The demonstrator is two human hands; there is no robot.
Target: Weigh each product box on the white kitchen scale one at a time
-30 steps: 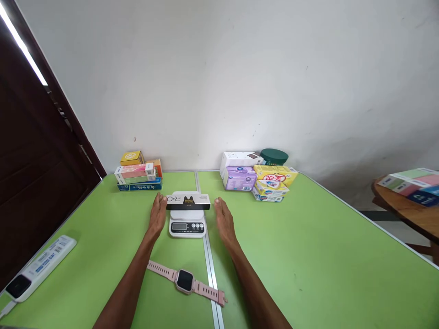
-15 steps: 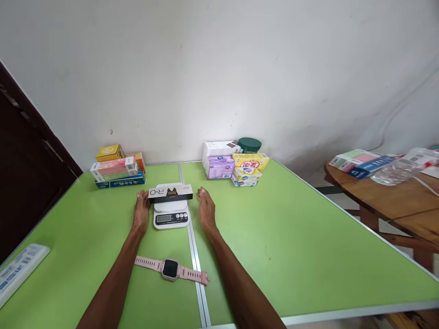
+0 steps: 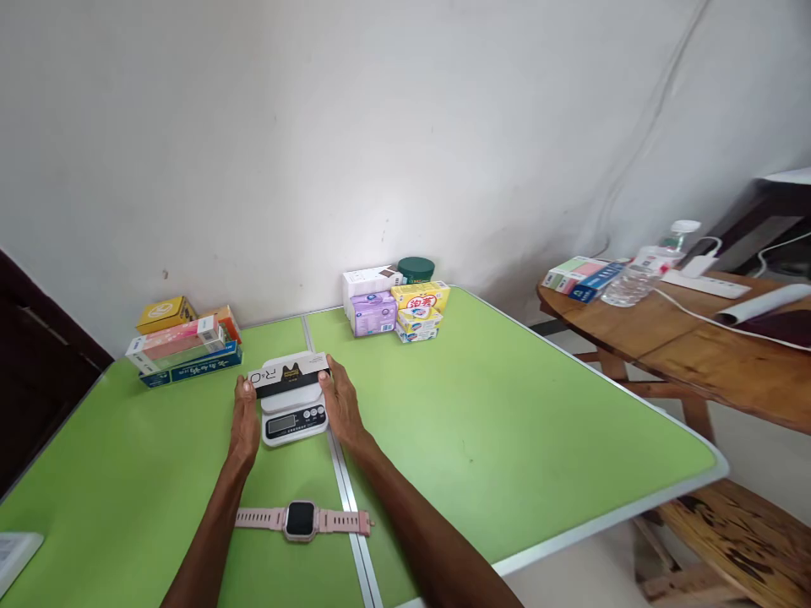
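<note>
Currently, in the head view, a long black-and-white box (image 3: pixel 285 373) is seen lying crosswise over the platform of a white kitchen scale (image 3: pixel 295 429), which is set on the green table (image 3: pixel 469 397). Its left end is clasped by the left hand (image 3: pixel 244 422), and its right end is gripped by the right hand (image 3: pixel 344 403), whose thumb is pressed on the near corner. As far as can be judged, the box is already positioned over the scale but not let go; whether its weight is borne by the platform or by the hands cannot be told. No figure can be made out on the display (image 3: pixel 282 425), so whether a reading is given is unclear. Nearer, a pink smartwatch (image 3: pixel 300 521) is laid out flat, untouched. Toward the wall, a pink box (image 3: pixel 174 342) and a purple pack (image 3: pixel 373 314) are stood well apart, each grouped with other packages, unhandled.
</note>
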